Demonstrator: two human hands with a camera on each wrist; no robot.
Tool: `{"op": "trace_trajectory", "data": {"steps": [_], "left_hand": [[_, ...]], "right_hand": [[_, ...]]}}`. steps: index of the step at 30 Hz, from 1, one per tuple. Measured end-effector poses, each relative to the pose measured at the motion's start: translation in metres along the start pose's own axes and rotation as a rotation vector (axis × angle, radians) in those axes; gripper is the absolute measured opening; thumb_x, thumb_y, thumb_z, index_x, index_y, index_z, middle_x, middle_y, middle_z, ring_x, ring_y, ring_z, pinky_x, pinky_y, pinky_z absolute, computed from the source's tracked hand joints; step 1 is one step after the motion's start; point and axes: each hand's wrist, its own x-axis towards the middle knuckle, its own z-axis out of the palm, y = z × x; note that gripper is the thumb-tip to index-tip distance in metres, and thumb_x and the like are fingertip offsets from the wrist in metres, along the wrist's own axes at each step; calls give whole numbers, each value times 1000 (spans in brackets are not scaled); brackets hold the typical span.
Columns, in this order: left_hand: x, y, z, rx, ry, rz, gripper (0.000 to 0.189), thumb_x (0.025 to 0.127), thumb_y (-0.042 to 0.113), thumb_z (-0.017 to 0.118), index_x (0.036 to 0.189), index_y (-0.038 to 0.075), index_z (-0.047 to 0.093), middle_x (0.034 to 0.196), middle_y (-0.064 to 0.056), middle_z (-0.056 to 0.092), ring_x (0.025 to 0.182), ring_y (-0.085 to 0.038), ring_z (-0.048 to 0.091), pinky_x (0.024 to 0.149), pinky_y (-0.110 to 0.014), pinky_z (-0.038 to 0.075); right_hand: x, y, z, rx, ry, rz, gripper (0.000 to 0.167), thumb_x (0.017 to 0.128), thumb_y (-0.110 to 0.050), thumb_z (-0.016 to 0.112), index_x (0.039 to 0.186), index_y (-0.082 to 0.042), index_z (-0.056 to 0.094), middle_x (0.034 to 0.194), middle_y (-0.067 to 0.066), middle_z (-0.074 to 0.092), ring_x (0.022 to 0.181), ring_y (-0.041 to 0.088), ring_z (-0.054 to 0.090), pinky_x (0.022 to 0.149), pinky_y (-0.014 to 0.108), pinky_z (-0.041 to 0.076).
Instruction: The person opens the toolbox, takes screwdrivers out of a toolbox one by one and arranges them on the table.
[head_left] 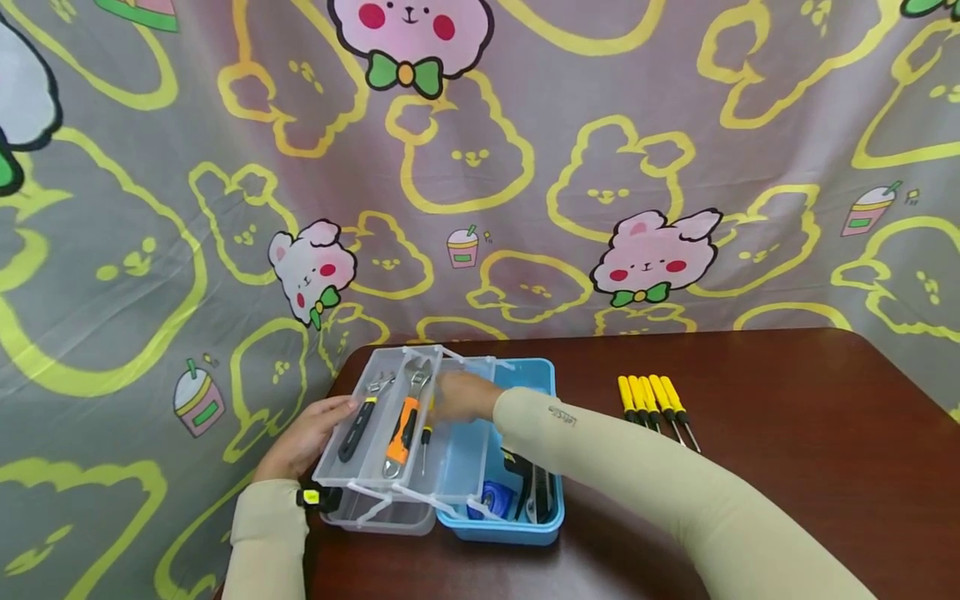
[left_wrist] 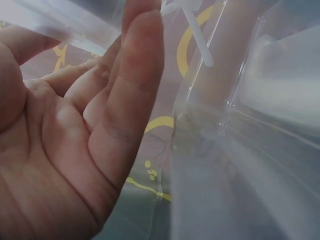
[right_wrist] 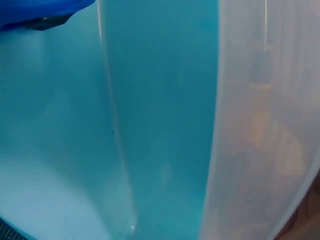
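A blue toolbox [head_left: 517, 533] stands with its clear upper tray [head_left: 330, 467] folded out to the left. My left hand [head_left: 300, 437] holds that tray's left side, thumb on the rim; its palm [left_wrist: 65, 155] and fingers fill the left wrist view. In the tray lie an adjustable wrench with a black handle [head_left: 358, 429] and another with an orange handle [head_left: 403, 433]. Reaching into the tray's right compartment, my right hand [head_left: 461, 396] pinches a yellow-and-black screwdriver [head_left: 427, 435], its shaft toward me. The right wrist view shows only a sliver of that hand [right_wrist: 307, 217].
Several yellow-handled screwdrivers [head_left: 652, 400] lie in a row on the dark wooden table [head_left: 787, 442], right of the toolbox. A blue tape measure [head_left: 492, 498] and a black-and-grey tool [head_left: 538, 496] sit in its bottom. Behind the table hangs a patterned curtain [head_left: 525, 167].
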Motion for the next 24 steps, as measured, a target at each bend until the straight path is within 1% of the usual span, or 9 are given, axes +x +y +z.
{"op": "trace_trajectory", "data": {"steps": [3, 4, 9, 13, 16, 17, 20, 23, 24], "left_hand": [[-2, -1, 0, -15, 19, -19, 63, 99, 41, 55, 142, -4, 44, 114, -16, 63, 92, -27, 66, 78, -43, 55], [-3, -2, -1, -20, 15, -21, 63, 99, 41, 55, 142, -3, 43, 114, -17, 63, 92, -28, 66, 78, -43, 55], [-6, -8, -1, -31, 11, -20, 63, 99, 40, 54, 142, -4, 43, 114, -16, 63, 93, -27, 65, 78, -43, 55], [-6, -9, -2, -25, 3, -12, 63, 100, 40, 54, 142, -5, 42, 113, -15, 64, 92, -26, 65, 78, -42, 55], [-3, -5, -2, -23, -8, 2, 62, 100, 39, 55, 142, -5, 43, 114, -16, 63, 93, -27, 65, 79, -43, 55], [-2, -4, -2, -23, -8, 8, 62, 99, 39, 55, 141, -5, 43, 114, -17, 63, 93, -27, 65, 79, -43, 55], [1, 0, -1, -17, 0, 14, 62, 98, 40, 56, 140, -5, 45, 115, -18, 62, 93, -28, 65, 79, -43, 55], [1, 2, -1, -5, 10, 5, 63, 98, 42, 57, 140, -4, 46, 116, -19, 61, 93, -28, 65, 79, -43, 55], [1, 2, -1, 0, 14, 0, 63, 98, 42, 57, 139, -4, 46, 116, -19, 61, 93, -28, 64, 79, -43, 55]], "right_hand": [[2, -2, 1, 26, -6, 21, 41, 84, -43, 75, 107, -11, 61, 80, 2, 62, 61, 16, 60, 53, 29, 51], [2, -3, 2, 20, -7, 26, 40, 83, -43, 75, 105, -12, 61, 78, 1, 60, 59, 15, 58, 51, 28, 50], [1, -5, 7, 5, -14, 43, 41, 82, -40, 75, 108, -12, 62, 82, -1, 59, 59, 14, 58, 50, 28, 49], [-2, -5, 7, -38, -17, 39, 32, 83, -37, 74, 102, -13, 63, 75, -1, 60, 55, 14, 56, 49, 28, 46], [-6, -5, 2, -82, -1, 30, 26, 83, -33, 73, 98, -13, 64, 72, -1, 59, 53, 14, 54, 48, 29, 44], [-7, -5, -1, -86, 8, 28, 26, 83, -32, 73, 100, -13, 64, 72, -1, 58, 53, 14, 53, 49, 29, 44], [-10, -3, -8, -56, 19, 24, 37, 84, -27, 73, 117, -11, 64, 70, 1, 60, 50, 15, 52, 49, 30, 44], [-10, -1, -10, 21, 22, 18, 54, 85, -24, 72, 135, -11, 55, 71, 0, 61, 48, 16, 53, 48, 31, 46], [-10, -1, -10, 33, 22, 11, 58, 85, -23, 73, 139, -11, 53, 72, 0, 61, 48, 15, 54, 48, 30, 47]]}}
